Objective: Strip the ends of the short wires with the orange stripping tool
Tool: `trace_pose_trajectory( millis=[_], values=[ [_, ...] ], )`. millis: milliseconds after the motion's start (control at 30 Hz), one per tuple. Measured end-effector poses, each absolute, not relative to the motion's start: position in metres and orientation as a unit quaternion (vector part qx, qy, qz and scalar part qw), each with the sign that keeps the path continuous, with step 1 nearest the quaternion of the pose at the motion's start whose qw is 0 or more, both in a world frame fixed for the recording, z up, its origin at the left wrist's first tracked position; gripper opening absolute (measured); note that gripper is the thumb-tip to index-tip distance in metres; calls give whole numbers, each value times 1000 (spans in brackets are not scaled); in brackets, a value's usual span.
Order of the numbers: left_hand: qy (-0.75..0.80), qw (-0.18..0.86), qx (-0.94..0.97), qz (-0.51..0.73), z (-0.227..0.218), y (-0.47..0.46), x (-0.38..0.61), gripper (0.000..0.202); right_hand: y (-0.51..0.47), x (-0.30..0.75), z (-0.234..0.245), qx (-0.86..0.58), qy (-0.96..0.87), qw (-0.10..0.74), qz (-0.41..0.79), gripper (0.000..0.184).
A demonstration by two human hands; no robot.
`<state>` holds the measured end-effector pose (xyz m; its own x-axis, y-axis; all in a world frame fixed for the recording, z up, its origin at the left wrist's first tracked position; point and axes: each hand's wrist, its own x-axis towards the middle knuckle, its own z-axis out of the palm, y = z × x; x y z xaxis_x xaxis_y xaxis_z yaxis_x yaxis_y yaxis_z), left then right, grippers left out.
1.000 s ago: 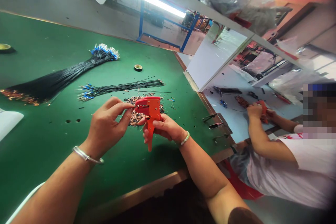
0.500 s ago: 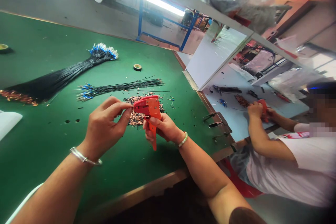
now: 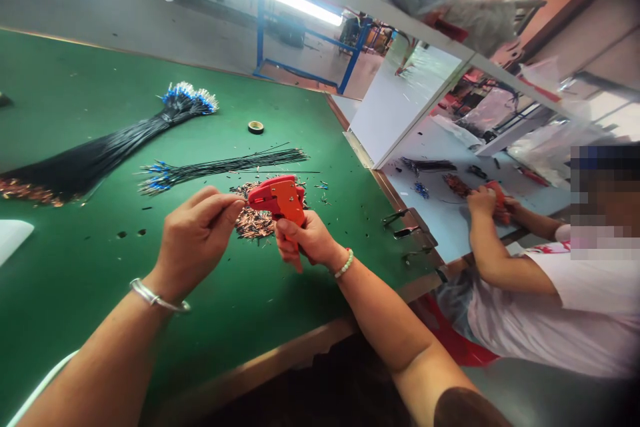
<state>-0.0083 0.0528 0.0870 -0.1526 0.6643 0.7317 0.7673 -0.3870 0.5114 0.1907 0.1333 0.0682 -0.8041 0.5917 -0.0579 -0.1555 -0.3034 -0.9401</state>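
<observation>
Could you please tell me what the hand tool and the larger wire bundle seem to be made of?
Hand tool: probably painted metal or plastic, smooth orange and red, with rivet-like dots.
Larger wire bundle: black strands, likely plastic-coated; the coppery ends suggest bare copper.

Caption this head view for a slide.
Right hand gripping orange wire stripper, left hand pinched at its nose, over green tabletop.

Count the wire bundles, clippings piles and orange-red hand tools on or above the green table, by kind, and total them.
Wire bundles: 2
Clippings pile: 1
Orange-red hand tool, in the right hand: 1
Total: 4
</observation>
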Motion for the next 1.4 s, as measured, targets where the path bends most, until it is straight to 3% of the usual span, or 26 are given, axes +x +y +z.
trace_pose_trajectory(
  millis=[600, 1200, 1400],
  values=[
    [-551, 40, -651, -521, 85, 53, -10, 8, 146, 208, 72, -129, -530, 134, 827, 58],
    [-553, 14, -647, -525, 89, 52, -10, 14, 140, 203, 73, -193, -559, 163, 789, 61],
    [-566, 15, -643, -515, 87, 51, -12, 19, 141, 199, 68, -205, -571, 207, 768, 62]
  ],
)
